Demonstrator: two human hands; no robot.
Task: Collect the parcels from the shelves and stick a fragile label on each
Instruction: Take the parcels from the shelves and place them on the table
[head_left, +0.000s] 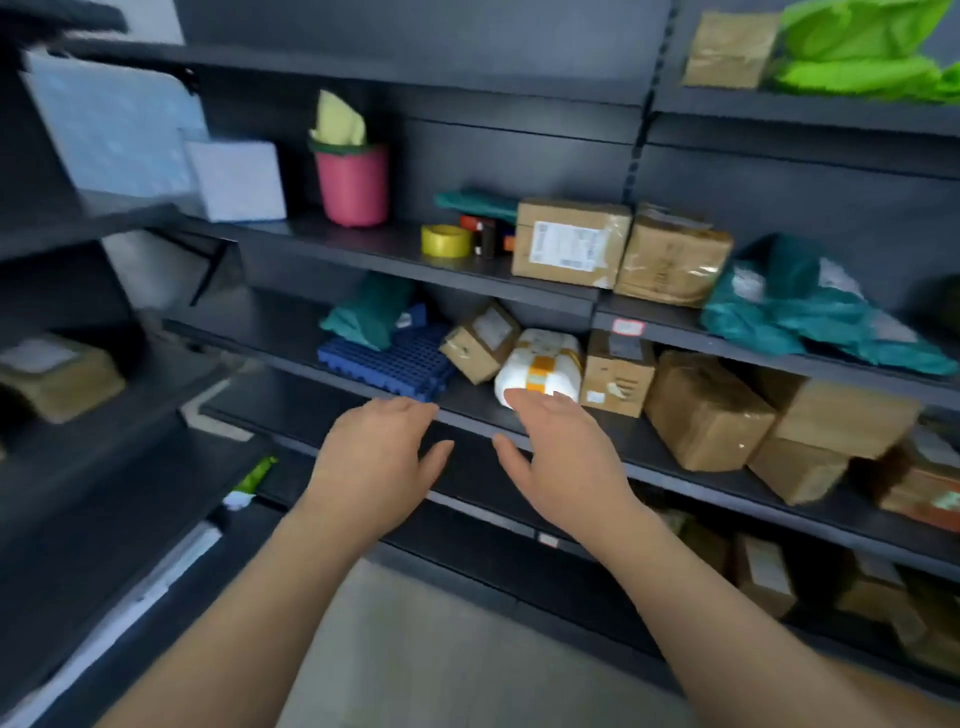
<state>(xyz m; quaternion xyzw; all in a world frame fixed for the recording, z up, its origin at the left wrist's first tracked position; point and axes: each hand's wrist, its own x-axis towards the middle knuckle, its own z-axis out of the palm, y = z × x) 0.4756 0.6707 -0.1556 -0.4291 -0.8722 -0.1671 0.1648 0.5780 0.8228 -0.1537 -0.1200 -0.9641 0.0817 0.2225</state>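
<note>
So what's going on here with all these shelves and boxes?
A person is reaching with both bare hands toward a dark shelf stocked with parcels. The right hand is open, with its fingertips at the near end of a white parcel banded in orange tape. Whether they touch it is unclear. The left hand is open beside it, near the shelf's front edge. Neither hand holds anything, and no label is in sight.

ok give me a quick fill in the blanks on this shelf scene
1. The pink plastic pot holds a ____ folded cloth.
2. The yellow tape roll lies to the ____ of the labelled brown cardboard box.
3. The dark green plastic bag rests on a ____ plastic grid mat.
4. The right hand reaches toward the ____ wrapped parcel.
Missing words: yellow; left; blue; white.
</note>
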